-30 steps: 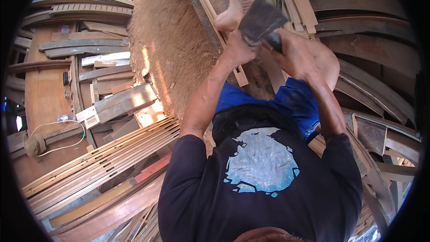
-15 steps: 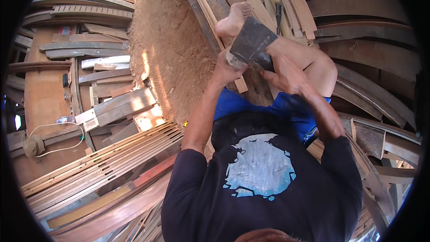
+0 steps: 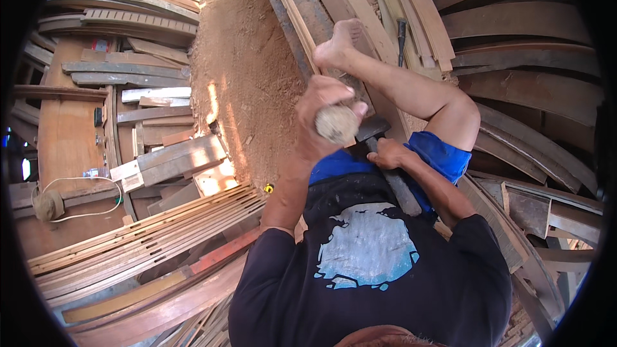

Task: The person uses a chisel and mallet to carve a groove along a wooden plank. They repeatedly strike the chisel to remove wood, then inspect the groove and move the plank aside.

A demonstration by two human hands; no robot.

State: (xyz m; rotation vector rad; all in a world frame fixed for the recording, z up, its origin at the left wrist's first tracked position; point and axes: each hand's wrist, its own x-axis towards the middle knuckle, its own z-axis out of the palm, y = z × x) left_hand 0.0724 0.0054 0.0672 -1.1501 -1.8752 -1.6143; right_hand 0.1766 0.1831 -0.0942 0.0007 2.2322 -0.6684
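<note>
Raised above the lap, my left hand (image 3: pixel 315 115) is closed round a thick pale wooden piece (image 3: pixel 337 124), seen end-on; its length is hidden behind the hand. Lower and to the right, my right hand (image 3: pixel 389 153) wraps the handle of a hatchet (image 3: pixel 403 194), near its head. The dark hatchet head (image 3: pixel 373 128) points away from me, and the handle slants back over the blue shorts. The hatchet head lies just right of the wooden piece in the picture; whether they touch I cannot tell.
A dark-handled slim tool (image 3: pixel 401 42) lies among long planks (image 3: pixel 421 16) beyond my bent leg. Curved boards (image 3: pixel 520 83) are stacked on the right. Timber offcuts (image 3: pixel 173 157) and thin strips (image 3: pixel 148 238) fill the left. A small yellow-and-black item (image 3: pixel 268 188) sits near my left forearm.
The hatchet has swung down and back toward my lap, its handle now showing below my right hand. My left hand has come up closer with the wooden piece, turning its end toward view.
</note>
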